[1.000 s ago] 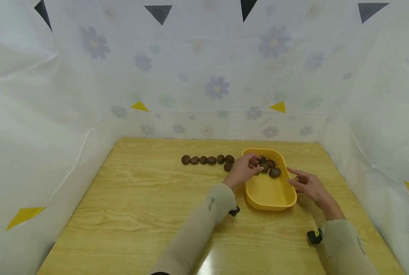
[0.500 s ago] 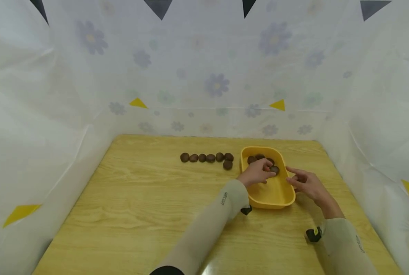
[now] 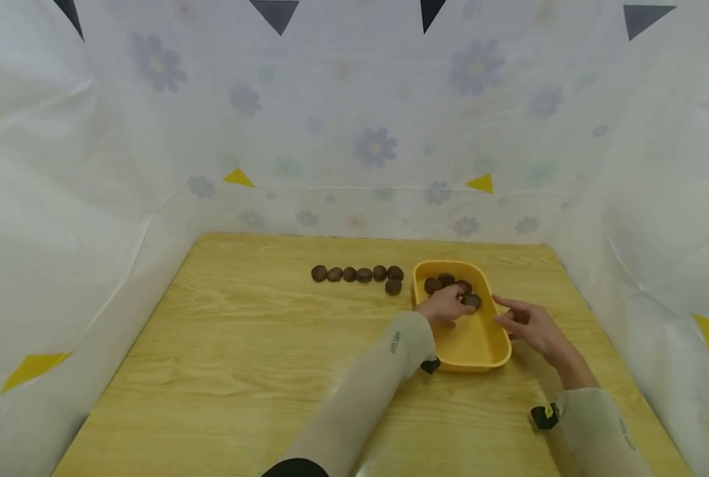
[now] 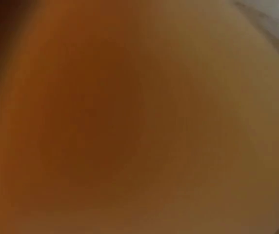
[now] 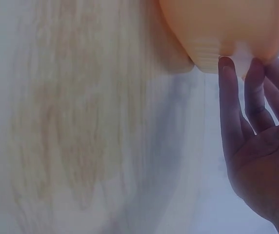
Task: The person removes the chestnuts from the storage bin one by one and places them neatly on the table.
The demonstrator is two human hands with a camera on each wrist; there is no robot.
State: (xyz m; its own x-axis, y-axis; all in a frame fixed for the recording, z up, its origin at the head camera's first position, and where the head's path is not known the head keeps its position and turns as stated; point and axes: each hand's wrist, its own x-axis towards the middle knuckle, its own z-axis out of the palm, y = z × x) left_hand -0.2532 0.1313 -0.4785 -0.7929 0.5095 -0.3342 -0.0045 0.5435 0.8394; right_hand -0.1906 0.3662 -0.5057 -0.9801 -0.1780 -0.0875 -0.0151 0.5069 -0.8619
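Note:
In the head view a yellow plastic tub (image 3: 470,344) stands on the right half of the table, with several dark brown, round, chestnut-like pieces (image 3: 433,285) at its far end. My left hand (image 3: 442,306) reaches over the tub's left rim, fingertips and thumb down among these pieces, right beside one brown piece (image 3: 471,302). I cannot tell whether the fingers hold one. The left wrist view is filled by a blurred orange-yellow surface. My right hand (image 3: 530,328) touches the tub's right outer wall; in the right wrist view its extended fingers (image 5: 229,92) meet that wall.
Left of the tub, a row of several brown pieces (image 3: 350,273) lies on the wooden table (image 3: 241,371), with a single brown piece (image 3: 393,287) just in front of the row's right end. A flower-patterned sheet (image 3: 342,132) hangs behind the table, and pale sheets flank it.
My left hand has moved right and deeper into the tub, from its left side to its middle. The tub has shifted slightly nearer, with my right hand still at its side.

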